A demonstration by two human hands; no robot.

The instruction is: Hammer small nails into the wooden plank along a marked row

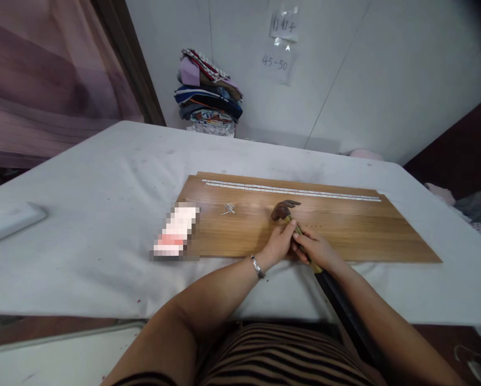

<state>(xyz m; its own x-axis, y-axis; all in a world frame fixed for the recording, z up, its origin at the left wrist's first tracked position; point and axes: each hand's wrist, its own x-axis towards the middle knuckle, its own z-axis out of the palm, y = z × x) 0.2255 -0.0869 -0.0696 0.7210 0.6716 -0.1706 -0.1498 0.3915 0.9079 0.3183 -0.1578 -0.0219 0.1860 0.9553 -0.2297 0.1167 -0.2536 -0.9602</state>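
Both hands, the left [281, 242] and the right [317, 249], are closed around the upper handle of a claw hammer [337, 300], side by side just below its rusty-brown head. The head points to 11 o'clock and the black grip runs back toward 5 o'clock, along the right forearm. A silver bracelet [257, 267] circles the left wrist. The hammer head is over a wood-grain board [356, 225] lying flat; whether they touch is unclear. Near the hands at 1 o'clock, small dark dots form a row on the board. At 10 o'clock lies a loose cluster of silver nails [228, 209], and at 9 o'clock a pixelated, phone-shaped rectangle [176, 231]. Two long white strips [292, 191] cross the board's far side at 12 o'clock. Beneath everything is a white-covered table [103, 214]. Farther off stand folded fabrics [210, 102] at 11 o'clock and, at 12, a wall note [275, 64] reading "45-50".
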